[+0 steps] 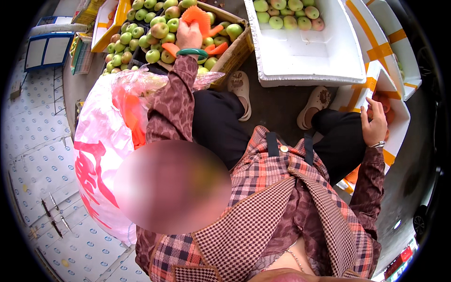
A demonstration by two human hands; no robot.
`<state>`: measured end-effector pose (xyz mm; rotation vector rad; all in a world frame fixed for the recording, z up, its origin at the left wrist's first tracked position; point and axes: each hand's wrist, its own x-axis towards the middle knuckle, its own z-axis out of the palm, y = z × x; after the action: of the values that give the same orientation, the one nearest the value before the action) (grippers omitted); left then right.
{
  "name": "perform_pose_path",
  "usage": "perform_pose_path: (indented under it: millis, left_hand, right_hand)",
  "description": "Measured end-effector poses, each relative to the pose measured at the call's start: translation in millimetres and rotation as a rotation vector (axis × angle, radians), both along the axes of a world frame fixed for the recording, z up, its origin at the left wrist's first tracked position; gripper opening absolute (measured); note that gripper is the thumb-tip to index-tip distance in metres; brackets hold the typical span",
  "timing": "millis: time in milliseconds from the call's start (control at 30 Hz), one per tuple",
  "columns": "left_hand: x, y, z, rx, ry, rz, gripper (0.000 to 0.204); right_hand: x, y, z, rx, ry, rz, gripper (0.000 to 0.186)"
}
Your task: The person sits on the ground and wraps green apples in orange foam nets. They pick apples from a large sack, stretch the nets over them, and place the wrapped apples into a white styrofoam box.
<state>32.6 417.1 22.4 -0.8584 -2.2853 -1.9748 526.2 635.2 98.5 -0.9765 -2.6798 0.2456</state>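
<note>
My left hand (189,40), with a green bangle at the wrist, is closed on an orange foam fruit net (197,19) above a crate (238,54) of green and blushed apples (159,30). More orange foam pieces (217,49) lie on the apples around it. On the other side, my right hand (374,123) has its fingers apart at the side of a white foam box (398,123) with orange tape. Reddish-orange round things (385,103) show inside that box, partly behind my fingers. Whether the fingertips touch them I cannot tell.
A large white foam box (307,56) with apples at its far end stands ahead of me. Other taped foam boxes (371,28) are at the right. A big pinkish-white plastic bag (101,136) sits at my left, with orange material inside.
</note>
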Motion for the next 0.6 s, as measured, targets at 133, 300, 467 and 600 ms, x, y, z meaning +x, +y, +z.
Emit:
perform_pose_path:
  millis: [133, 300, 467, 600]
  left_hand:
    - [64.1, 38.4, 45.4, 0.211, -0.08, -0.208, 0.017]
    - [137.1, 52.2, 84.6, 0.208, -0.29, -0.493, 0.015]
    - [172.8, 69.9, 51.6, 0.071, -0.06, -0.537, 0.015]
    - [181.3, 70.2, 54.7, -0.078, -0.12, -0.669, 0.021]
  right_hand:
    - [-8.3, -3.4, 14.9, -0.057, -0.063, 0.072, 0.03]
    - [-54.1, 1.6, 28.8, -0.207, 0.034, 0.247, 0.03]
    - [-137.6, 2.3, 37.4, -0.24, 0.415, 0.462, 0.032]
    - [-179.0, -3.8, 25.1, -0.193, 0.462, 0.553, 0.039]
